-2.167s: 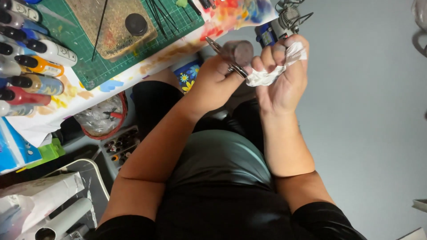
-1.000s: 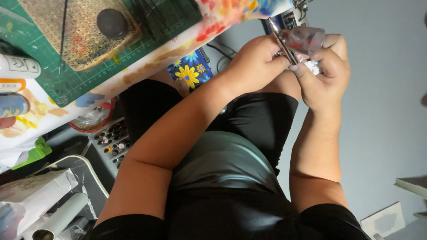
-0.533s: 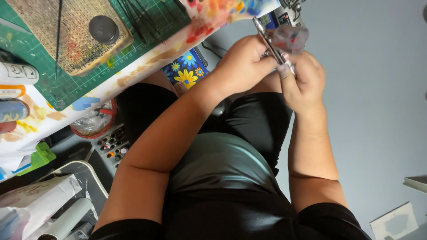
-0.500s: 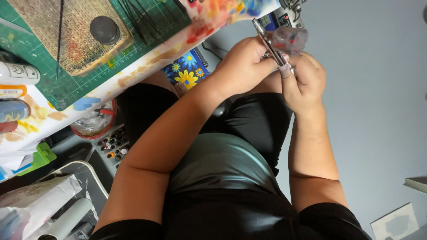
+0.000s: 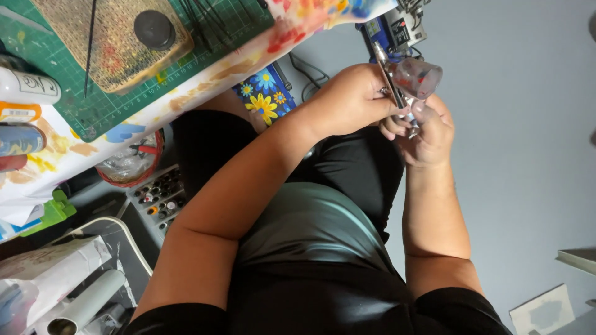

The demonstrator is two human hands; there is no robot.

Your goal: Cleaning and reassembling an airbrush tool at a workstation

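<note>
My left hand (image 5: 347, 102) grips a slim metal airbrush (image 5: 386, 74) that carries a translucent, paint-stained cup (image 5: 419, 77) on its side. My right hand (image 5: 429, 133) is curled around the lower end of the airbrush, just under the cup, and its fingers hide the tip. A small bit of white shows between those fingers. Both hands are held over my lap, off the table's edge, above the grey floor.
A paint-splattered table (image 5: 205, 74) runs across the upper left with a green cutting mat (image 5: 112, 108), a stained block with a black cap (image 5: 154, 28) and paint bottles (image 5: 25, 87). Below it sit a flower-patterned box (image 5: 264, 93), a tray of small pots (image 5: 158, 195) and paper rolls (image 5: 56, 279).
The hands and airbrush have shifted slightly. The white tissue seen in my right hand earlier is now almost fully hidden in its fingers.
</note>
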